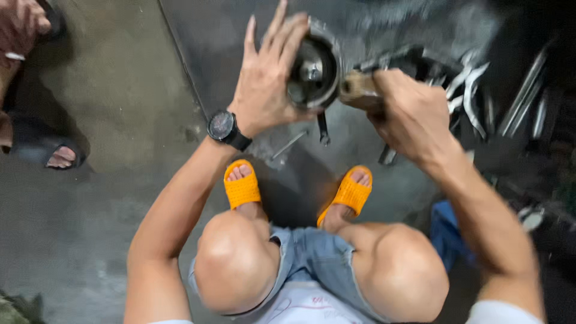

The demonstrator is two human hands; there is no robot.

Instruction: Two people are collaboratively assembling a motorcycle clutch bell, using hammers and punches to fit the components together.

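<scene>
Grey concrete floor (108,108) filled the head view, seen from above by a person squatting w/ bare knees and 2 orange sandals (242,185). Left hand (264,84), black watch (227,128) on the wrist, lay flat and spread against the side of a round metal part (313,73), fingers extended, steadying it rather than gripping. That part sat just above the floor in front of the feet, between both hands. Right hand (414,114) was clenched around a wooden handle (359,91), its end touching the part's rim.

Progress, as a judgement: work looked mid-way; the part was braced and the tool applied, but nothing showed it freed or finished.

Hard to read: motion blur smeared the part, so its exact kind couldn't be told. The tool's head was hidden. Loose metal tools (468,90) lay at right in shadow. Another person's sandalled foot (51,153) was cut off at left.
</scene>
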